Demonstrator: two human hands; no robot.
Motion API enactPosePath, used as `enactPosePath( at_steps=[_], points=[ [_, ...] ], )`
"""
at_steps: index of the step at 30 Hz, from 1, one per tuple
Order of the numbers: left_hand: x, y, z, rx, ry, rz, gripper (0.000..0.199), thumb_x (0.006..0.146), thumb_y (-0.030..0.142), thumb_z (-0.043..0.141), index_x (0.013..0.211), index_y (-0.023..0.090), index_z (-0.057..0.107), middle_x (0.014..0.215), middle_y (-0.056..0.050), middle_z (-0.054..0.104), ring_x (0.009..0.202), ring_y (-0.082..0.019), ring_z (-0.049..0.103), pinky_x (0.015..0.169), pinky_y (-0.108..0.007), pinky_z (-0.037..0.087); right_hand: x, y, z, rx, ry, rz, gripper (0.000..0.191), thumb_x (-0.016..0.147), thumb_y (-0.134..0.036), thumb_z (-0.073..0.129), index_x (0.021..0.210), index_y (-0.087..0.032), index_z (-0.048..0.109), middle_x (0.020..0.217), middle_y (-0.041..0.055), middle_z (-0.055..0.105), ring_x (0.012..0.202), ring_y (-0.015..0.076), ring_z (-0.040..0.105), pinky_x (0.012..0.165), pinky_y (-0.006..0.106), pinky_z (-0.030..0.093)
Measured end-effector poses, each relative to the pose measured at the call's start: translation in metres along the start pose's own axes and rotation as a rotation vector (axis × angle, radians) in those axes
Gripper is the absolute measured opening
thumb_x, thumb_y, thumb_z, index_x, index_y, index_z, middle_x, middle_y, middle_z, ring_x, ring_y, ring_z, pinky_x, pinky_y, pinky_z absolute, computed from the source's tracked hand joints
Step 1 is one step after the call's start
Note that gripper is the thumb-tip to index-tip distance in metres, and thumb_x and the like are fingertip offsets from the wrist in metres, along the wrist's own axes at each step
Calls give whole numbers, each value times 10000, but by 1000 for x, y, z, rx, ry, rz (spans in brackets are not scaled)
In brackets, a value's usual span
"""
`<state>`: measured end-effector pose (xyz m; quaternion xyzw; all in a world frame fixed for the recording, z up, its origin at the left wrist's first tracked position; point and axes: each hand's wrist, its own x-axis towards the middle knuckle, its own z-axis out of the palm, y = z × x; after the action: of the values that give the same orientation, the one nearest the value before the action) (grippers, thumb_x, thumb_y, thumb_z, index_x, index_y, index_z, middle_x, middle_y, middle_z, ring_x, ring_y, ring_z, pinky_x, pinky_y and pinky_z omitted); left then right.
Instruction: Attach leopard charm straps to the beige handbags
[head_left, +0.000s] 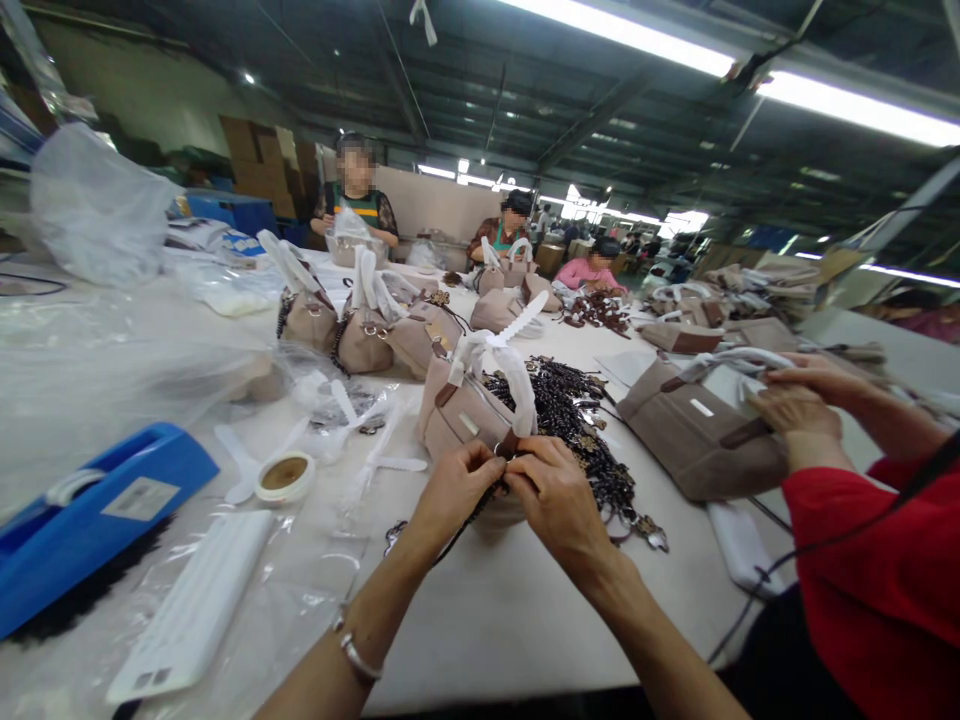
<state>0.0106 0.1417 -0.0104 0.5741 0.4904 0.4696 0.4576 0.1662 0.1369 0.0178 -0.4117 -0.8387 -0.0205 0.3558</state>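
Note:
A taupe handbag (466, 418) with white-wrapped handles stands on the table in front of me, a white strip tied across the handles. My left hand (456, 482) is closed in a pinch at a side ring of the bag, on a dark braided cord (474, 512) that trails down beneath it. My right hand (553, 488) meets it there, also pinching; the fingertips hide what it grips. Just behind lies a pile of dark braided cords (574, 420) with metal charms.
A blue tape dispenser (112, 510), a tape roll (285, 476) and a white plastic bar (196, 600) lie at left. More handbags (365, 340) stand behind. At right, a co-worker in red sleeves (862, 540) handles another handbag (697, 440). Other people sit across the table.

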Motion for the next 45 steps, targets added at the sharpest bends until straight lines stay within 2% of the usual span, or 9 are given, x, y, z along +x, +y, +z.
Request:
enactPosePath(
  at_steps=[5, 8, 15, 18, 21, 26, 32, 38, 45],
  points=[
    [-14, 6, 3, 354, 317, 318, 224, 866, 329, 516, 687, 207, 572, 737, -7, 592, 773, -179, 535, 752, -298, 398, 0, 2, -7, 145, 104, 43, 139, 878, -168, 574, 876, -214, 705, 977, 67, 682, 947, 196, 623, 886, 352, 511],
    [-22, 7, 5, 238, 296, 266, 249, 896, 348, 473, 704, 202, 535, 692, 17, 539, 690, -152, 511, 688, -276, 397, 0, 2, -10, 240, 139, 59, 131, 871, -175, 595, 928, -209, 707, 975, 64, 696, 921, 184, 654, 861, 328, 536],
    [-32, -2, 12, -43, 197, 185, 273, 903, 402, 494, 734, 194, 546, 666, 35, 498, 646, -131, 486, 624, -244, 397, -4, 6, -7, 411, -25, 9, 114, 856, -161, 627, 857, -221, 724, 930, 34, 737, 863, 166, 689, 783, 273, 558],
    [-23, -9, 11, 43, 251, 256, 240, 935, 341, 428, 801, 196, 567, 777, 0, 566, 767, -159, 546, 733, -279, 436, -7, 8, -8, 458, -75, 108, 109, 857, -159, 619, 851, -211, 714, 845, 18, 729, 690, 135, 674, 644, 239, 545],
    [-10, -13, 12, 306, 317, 350, 138, 854, 276, 558, 960, 194, 592, 976, -50, 614, 966, -216, 545, 889, -353, 418, -9, 8, -11, 450, -95, 154, 106, 858, -173, 617, 855, -211, 716, 760, 1, 695, 630, 123, 643, 599, 228, 513],
    [5, -8, 16, 494, 254, 280, 75, 789, 237, 620, 849, 200, 595, 868, -33, 625, 885, -221, 537, 803, -347, 416, -10, 2, -14, 433, -78, 230, 118, 844, -175, 620, 873, -221, 725, 731, -11, 691, 646, 127, 639, 618, 227, 498],
    [3, 3, 9, 294, 166, 119, 16, 782, 201, 563, 770, 204, 554, 759, 15, 605, 739, -163, 555, 696, -289, 400, -10, -1, -17, 476, -99, 333, 86, 827, -205, 634, 852, -214, 716, 725, -11, 695, 622, 132, 642, 613, 230, 504],
    [2, 4, 0, 107, 39, 51, 143, 780, 191, 519, 844, 189, 646, 842, -15, 676, 838, -178, 602, 789, -289, 426, -2, -3, -23, 258, -45, 219, 106, 842, -196, 606, 779, -199, 690, 730, 7, 663, 690, 142, 608, 671, 245, 462],
    [9, -2, -9, -183, -101, -58, 157, 718, 258, 616, 823, 153, 669, 766, -7, 653, 715, -145, 572, 689, -247, 424, 6, -4, -16, 28, -120, 172, 181, 806, -107, 568, 670, -188, 656, 791, 26, 575, 730, 133, 568, 714, 242, 435]
  ],
)
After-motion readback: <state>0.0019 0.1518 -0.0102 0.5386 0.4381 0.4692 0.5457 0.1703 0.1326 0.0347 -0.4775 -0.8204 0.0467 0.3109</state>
